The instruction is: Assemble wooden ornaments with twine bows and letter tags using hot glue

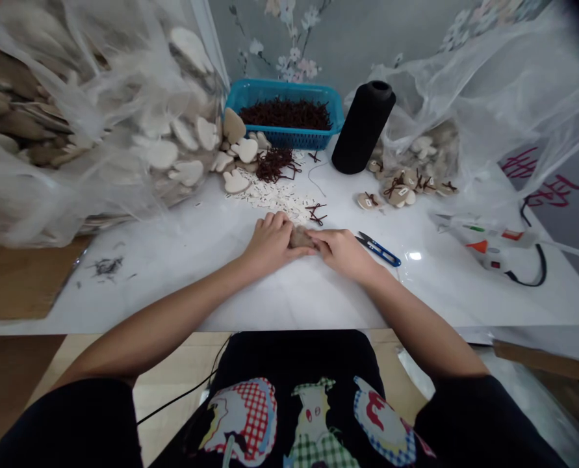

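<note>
Blue basket (294, 139), at the back of the white table (162, 253), taken as landmark: open on top, holding a heap of short dark brown cords (289, 115). To its left, your large clear plastic bag (99, 195) bulges with white and tan cutout pieces (160, 155); exact count cannot be told. To its right, past the upright, slightly tilted black thread cone (363, 128), a second clear bag (488, 84) contains similar pieces, partly blurred by the plastic. Small tan pieces with brown bows (401, 188) lie at that bag's near edge. Directly in front of the basket: a spread of small white tags (274, 195), with a clump of loose brown cord (274, 164) at its back. Small tan piece (300, 238): held between your two hands, nearer you than the tags. Your left hand (270, 240) has its fingers curled close around the left side of the piece; your right hand (340, 250) has thumb and forefinger narrowed at its right side, tips partly hidden. Blue snips (379, 249) lie on the table just beside your right hand, forward and right of the basket.
</note>
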### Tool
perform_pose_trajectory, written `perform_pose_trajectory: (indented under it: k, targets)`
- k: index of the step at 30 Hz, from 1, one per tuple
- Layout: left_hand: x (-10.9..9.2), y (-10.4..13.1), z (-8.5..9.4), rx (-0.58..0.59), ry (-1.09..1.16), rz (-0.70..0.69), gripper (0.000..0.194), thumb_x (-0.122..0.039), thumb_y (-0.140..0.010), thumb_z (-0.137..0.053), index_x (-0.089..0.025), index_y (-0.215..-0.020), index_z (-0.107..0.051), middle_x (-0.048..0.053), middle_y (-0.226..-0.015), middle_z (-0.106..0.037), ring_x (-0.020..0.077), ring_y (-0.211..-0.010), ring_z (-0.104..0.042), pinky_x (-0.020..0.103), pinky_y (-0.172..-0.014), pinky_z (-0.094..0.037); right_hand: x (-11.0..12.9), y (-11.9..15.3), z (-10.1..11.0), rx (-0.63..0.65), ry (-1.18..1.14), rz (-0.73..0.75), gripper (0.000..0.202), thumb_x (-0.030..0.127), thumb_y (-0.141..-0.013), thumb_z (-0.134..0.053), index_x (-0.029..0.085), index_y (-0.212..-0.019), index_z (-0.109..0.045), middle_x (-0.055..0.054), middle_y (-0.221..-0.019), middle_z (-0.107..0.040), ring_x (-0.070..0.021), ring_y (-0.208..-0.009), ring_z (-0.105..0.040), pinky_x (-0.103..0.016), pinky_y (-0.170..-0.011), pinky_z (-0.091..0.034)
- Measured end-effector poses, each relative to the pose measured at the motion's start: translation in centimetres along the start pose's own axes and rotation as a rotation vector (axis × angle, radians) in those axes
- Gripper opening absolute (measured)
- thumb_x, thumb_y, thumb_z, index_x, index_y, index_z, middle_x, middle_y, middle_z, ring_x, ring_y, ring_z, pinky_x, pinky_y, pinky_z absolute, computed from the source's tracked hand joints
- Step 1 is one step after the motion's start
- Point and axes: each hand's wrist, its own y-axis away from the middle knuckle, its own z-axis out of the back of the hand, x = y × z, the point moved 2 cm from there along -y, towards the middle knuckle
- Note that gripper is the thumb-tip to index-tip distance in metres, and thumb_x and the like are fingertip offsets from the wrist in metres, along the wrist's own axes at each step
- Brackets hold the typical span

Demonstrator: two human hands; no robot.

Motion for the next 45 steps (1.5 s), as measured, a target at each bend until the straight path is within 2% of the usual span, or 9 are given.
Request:
perform_pose_trajectory:
  k: [7,13,17,21,26,31,36,40,45]
  targets:
    - [0.7,-0.8,0.0,0.014,0.346,0.017,0.044,-0.054,-0.07,-0.071,-0.017,-0.062,-0.048,0.002,-0.076,-0.052,0.0197,-0.081,-0.045,0.031,-0.071,-0.034,-0.7,-0.3,0.1,-0.042,-0.13,-0.154,0.052,0.019,-0.088,-0.048,0.016,-0.14,-0.043,-0.002,-0.075,-0.07,-0.0172,-0.066,-0.063,-0.03,-0.075,-0.049]
    - [1.8,0.1,1.0,0.108,1.004,0.183,0.044,-0.045,-0.068,-0.073,-0.018,-0.061,-0.04,-0.007,-0.055,-0.038,0.0071,-0.05,-0.035,0.022,-0.048,-0.022,-0.6,-0.5,0.1,0.106,-0.578,-0.121,0.022,0.027,-0.087,-0.05,0.015,-0.082,-0.067,0.0,-0.064,-0.06,-0.0113,-0.058,-0.055,-0.025,-0.061,-0.047]
    - [1.9,0.5,1.4,0.108,1.149,0.274,0.041,-0.044,-0.068,-0.075,-0.019,-0.065,-0.043,-0.007,-0.048,-0.046,0.0062,-0.041,-0.039,0.019,-0.04,-0.023,0.0,-0.6,0.0,0.157,-0.705,-0.142,0.022,0.034,-0.082,-0.059,0.014,-0.085,-0.067,0.001,-0.063,-0.057,-0.0098,-0.055,-0.051,-0.024,-0.057,-0.043]
    - [1.7,0.6,1.5,0.155,1.231,0.352,0.039,-0.043,-0.067,-0.076,-0.02,-0.073,-0.045,-0.006,-0.047,-0.054,0.0071,-0.035,-0.043,0.017,-0.035,-0.027,0.2,-0.6,-0.1,0.107,-0.635,-0.149,0.024,0.036,-0.081,-0.059,0.014,-0.079,-0.066,0.003,-0.058,-0.052,-0.0087,-0.052,-0.044,-0.022,-0.051,-0.036]
    - [1.6,0.7,1.8,0.136,1.462,0.427,0.051,-0.037,-0.06,-0.084,-0.021,-0.095,-0.05,-0.002,-0.063,-0.066,0.0131,-0.055,-0.063,0.018,-0.047,-0.042,0.4,-0.5,0.4,-0.068,-0.304,-0.098,0.015,0.025,-0.081,-0.056,0.017,-0.071,-0.063,0.003,-0.058,-0.054,-0.0094,-0.054,-0.044,-0.023,-0.056,-0.035]
    - [2.1,0.8,1.9,0.123,1.554,0.463,0.057,-0.027,-0.062,-0.084,-0.02,-0.112,-0.058,-0.004,-0.062,-0.064,0.007,-0.053,-0.057,0.017,-0.053,-0.043,0.6,-0.4,0.9,-0.129,-0.146,-0.058,0.015,0.022,-0.082,-0.055,0.017,-0.069,-0.06,0.002,-0.06,-0.056,-0.0102,-0.054,-0.046,-0.022,-0.056,-0.035]
    - [1.8,0.9,1.6,0.082,1.643,0.524,0.053,-0.026,-0.064,-0.083,-0.02,-0.113,-0.063,-0.008,-0.057,-0.058,0.0038,-0.051,-0.053,0.018,-0.063,-0.05,0.8,-0.2,0.9,-0.14,-0.056,0.015,0.014,0.017,-0.084,-0.052,0.017,-0.073,-0.061,0.0,-0.068,-0.061,-0.0118,-0.058,-0.05,-0.023,-0.062,-0.039]
    - [1.6,0.9,1.1,0.015,1.677,0.652,0.036,-0.031,-0.069,-0.079,-0.019,-0.102,-0.068,0.001,-0.085,-0.069,0.0071,-0.069,-0.063,0.017,-0.069,-0.053,1.4,0.1,0.6,-0.1,0.039,0.089,0.016,0.014,-0.088,-0.048,0.016,-0.087,-0.064,-0.004,-0.079,-0.064,-0.0143,-0.067,-0.056,-0.026,-0.069,-0.043]
    - [1.3,0.8,1.5,-0.035,1.697,0.631,0.027,-0.033,-0.077,-0.071,-0.02,-0.1,-0.065,0.003,-0.096,-0.068,0.0108,-0.081,-0.066,0.02,-0.075,-0.056,2.2,0.4,0.4,-0.127,0.168,0.186,0.022,0.018,-0.093,-0.042,0.016,-0.091,-0.064,-0.008,-0.083,-0.061,-0.02,-0.079,-0.056,-0.033,-0.075,-0.048]
